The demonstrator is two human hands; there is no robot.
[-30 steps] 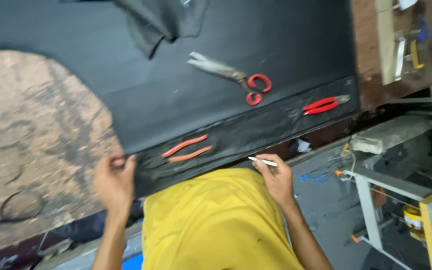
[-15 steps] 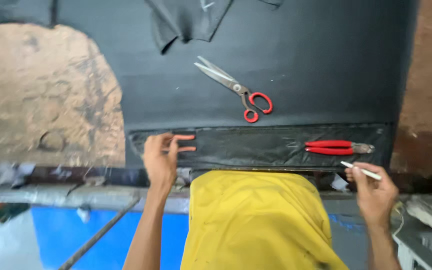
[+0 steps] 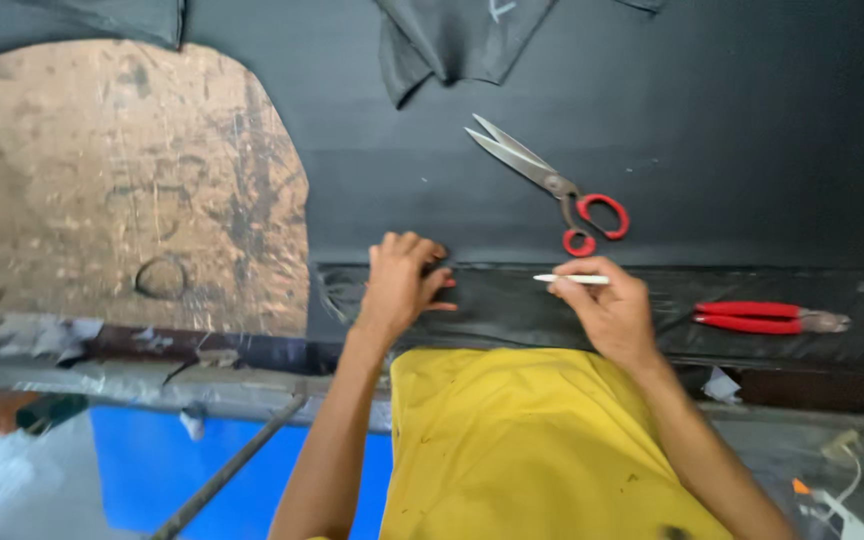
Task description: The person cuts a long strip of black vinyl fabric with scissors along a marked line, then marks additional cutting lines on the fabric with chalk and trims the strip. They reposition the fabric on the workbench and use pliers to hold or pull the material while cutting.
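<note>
Left hand [image 3: 399, 285] pressing flat on black strip [image 3: 512, 305], right hand [image 3: 607, 310] pinching white marker [image 3: 572, 279], red-handled scissors [image 3: 552, 185] beyond right hand, red pliers [image 3: 767, 317] to its right.

White marking stick [image 3: 572, 279] level, over glossy black strip [image 3: 512, 310].

This looks like a small tailoring or upholstery workshop. A worn, scratched wooden worktable [image 3: 122, 190] is spread with a large sheet of black material [image 3: 732, 130], and hand tools lie on it: red-handled shears [image 3: 552, 185] and red-handled pliers [image 3: 767, 317]. Scraps and clutter at the bench edge, somewhat blurred, suggest a working trade space rather than a home.
</note>
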